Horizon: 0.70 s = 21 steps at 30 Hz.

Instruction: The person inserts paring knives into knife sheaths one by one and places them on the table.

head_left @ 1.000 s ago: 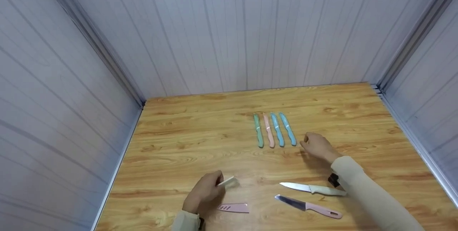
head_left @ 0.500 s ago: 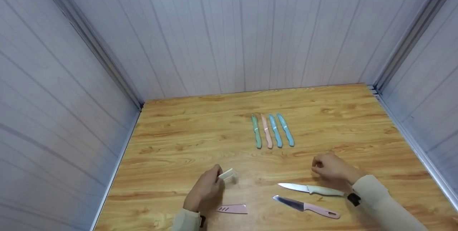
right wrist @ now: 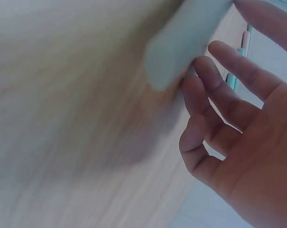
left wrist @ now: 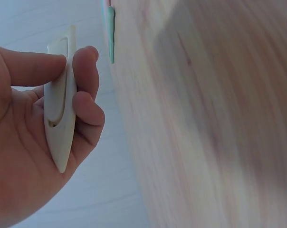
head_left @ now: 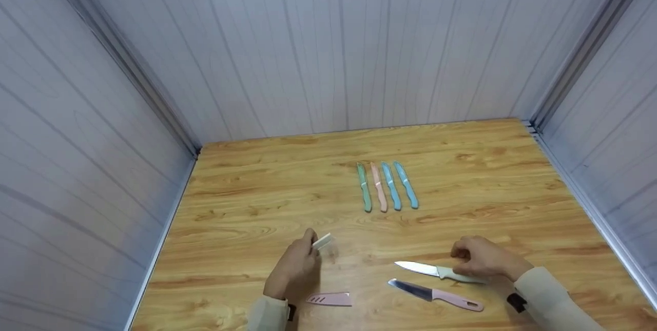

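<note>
A white knife sheath is held in my left hand, the thumb pressing one face and curled fingers on the other side. Its pointed end lies toward the palm. My right hand is at the pale handle of a white knife lying on the table. In the right wrist view, the thumb and loosely bent fingertips are beside the handle; a firm grip does not show. In front of that knife lies a pink knife with a bare blade. A pink sheath rests near my left wrist.
On the wooden table, a green knife, a pink sheathed knife and two blue knives lie in a row farther back. Panelled walls enclose the back and both sides.
My right hand has come back from beside the row of knives to the white knife's handle. My left hand, with the white sheath, has risen slightly and moved a little away from me.
</note>
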Motion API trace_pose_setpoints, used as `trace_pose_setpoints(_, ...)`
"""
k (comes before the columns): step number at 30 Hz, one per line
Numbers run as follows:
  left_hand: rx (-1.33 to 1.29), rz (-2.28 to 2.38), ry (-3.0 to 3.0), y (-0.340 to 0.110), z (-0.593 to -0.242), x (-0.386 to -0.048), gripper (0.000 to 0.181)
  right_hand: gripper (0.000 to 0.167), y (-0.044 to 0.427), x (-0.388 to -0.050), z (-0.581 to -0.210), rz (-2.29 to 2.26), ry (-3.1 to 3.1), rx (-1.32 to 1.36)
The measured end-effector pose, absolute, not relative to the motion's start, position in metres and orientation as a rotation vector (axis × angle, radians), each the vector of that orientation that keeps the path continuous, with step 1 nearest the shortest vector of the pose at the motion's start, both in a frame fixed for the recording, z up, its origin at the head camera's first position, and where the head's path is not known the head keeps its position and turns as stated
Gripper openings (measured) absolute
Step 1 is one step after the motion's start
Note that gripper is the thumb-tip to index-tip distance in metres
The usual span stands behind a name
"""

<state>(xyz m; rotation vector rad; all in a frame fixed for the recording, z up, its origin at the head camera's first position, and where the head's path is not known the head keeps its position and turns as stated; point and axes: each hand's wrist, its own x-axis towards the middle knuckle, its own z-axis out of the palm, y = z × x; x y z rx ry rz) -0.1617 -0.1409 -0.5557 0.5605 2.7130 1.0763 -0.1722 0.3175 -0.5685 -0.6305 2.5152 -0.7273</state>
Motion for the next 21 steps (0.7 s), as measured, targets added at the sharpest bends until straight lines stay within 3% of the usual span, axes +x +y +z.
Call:
trace_pose_setpoints(9, 0.561, 1.08, 2.74, -0.136, -0.55, -0.165, 0.007, 0.035, 0.318, -0.162, -0.568, -0.692, 2.508, -0.639)
trace_pose_setpoints(21, 0.567, 1.14, 2.719, -0.119, -0.534, -0.177, 0.019, 0.009, 0.316, -0.154, -0.572, -0.816, 2.425, -0.708)
